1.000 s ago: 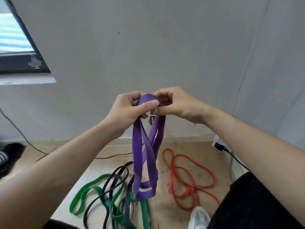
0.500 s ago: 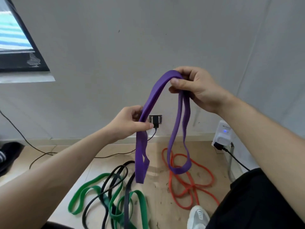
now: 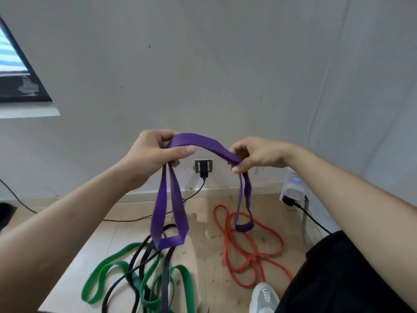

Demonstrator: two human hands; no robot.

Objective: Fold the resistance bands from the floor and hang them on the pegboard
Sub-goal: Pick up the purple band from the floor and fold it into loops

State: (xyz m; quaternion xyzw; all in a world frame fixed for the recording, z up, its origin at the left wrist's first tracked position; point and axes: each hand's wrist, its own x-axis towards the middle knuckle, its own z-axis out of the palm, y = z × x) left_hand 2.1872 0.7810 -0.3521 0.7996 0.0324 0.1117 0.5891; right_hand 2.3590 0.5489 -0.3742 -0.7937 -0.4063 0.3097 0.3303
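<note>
Purple band (image 3: 203, 144) arches between both hands; left hand (image 3: 151, 154) and right hand (image 3: 257, 154) each pinch it, a loop hanging below each one's fingers.

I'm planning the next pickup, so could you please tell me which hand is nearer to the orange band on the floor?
Right. The right hand is above the orange band; the left hand is farther left, above the green band.

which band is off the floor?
The purple band, held between left hand and right hand; green band, black band and orange band lie on the floor.
</note>
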